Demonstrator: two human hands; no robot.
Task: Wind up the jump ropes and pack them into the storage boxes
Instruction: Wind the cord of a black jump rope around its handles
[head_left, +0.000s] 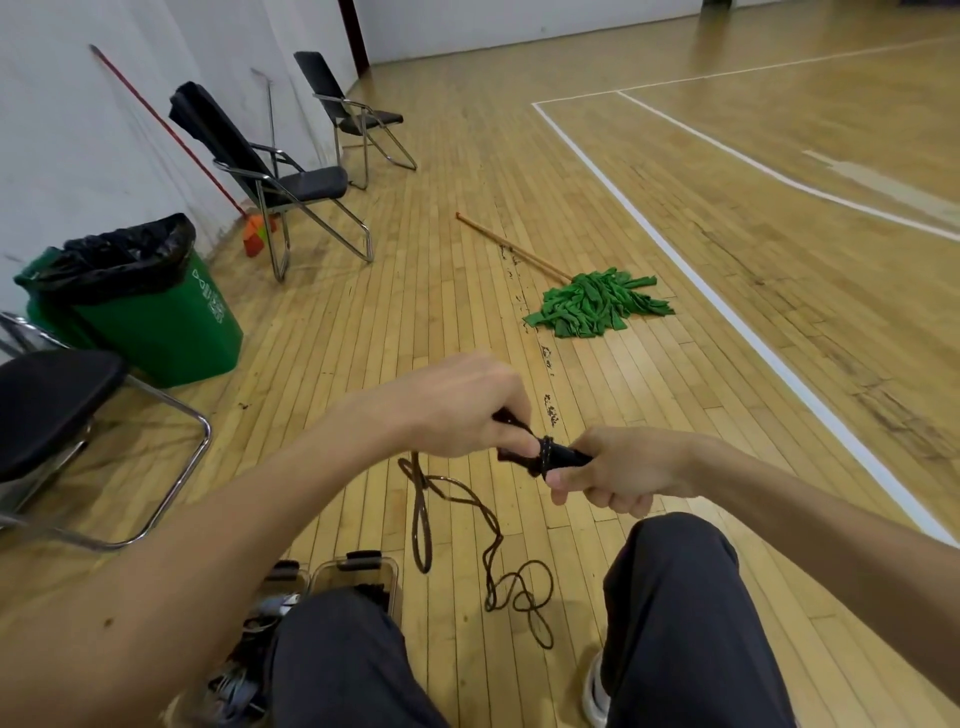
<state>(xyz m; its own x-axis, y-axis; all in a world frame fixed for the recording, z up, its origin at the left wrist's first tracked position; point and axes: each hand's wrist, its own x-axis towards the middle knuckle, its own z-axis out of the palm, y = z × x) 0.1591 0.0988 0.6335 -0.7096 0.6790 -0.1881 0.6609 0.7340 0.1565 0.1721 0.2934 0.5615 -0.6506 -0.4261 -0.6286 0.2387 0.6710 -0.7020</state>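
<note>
A dark jump rope trails in loose loops over the wooden floor between my knees. Its black handles are held together in front of me. My right hand grips the handles, and a few turns of rope sit wound around them. My left hand pinches the rope right at the wound part. Two clear storage boxes with black latches stand on the floor by my left knee; they hold dark ropes and are partly hidden by my leg.
A green mop with a wooden stick lies on the floor ahead. A green bin with a black liner and folding chairs stand along the left wall. White court lines run to the right.
</note>
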